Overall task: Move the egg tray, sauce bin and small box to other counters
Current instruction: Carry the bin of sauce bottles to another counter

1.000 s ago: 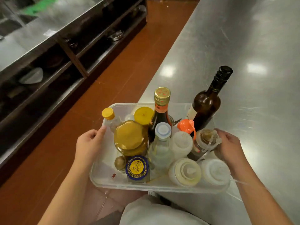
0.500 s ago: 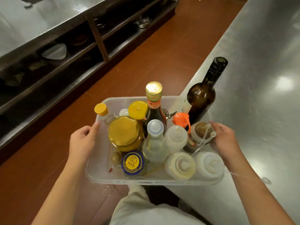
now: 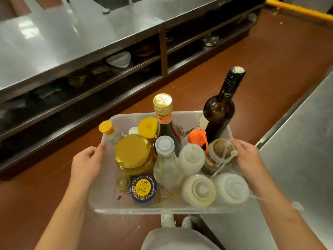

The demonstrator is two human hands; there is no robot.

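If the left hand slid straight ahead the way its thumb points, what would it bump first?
Probably the small yellow-capped bottle in the sauce bin's far left corner; the left hand has its thumb aimed there, though depth is uncertain.

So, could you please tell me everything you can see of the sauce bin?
The sauce bin is a clear, rectangular plastic tub with a rolled rim, carried level over the red floor. The left hand grips its left rim, the right hand its right. It is crowded with upright bottles and jars, the tallest a dark bottle at the far right corner.
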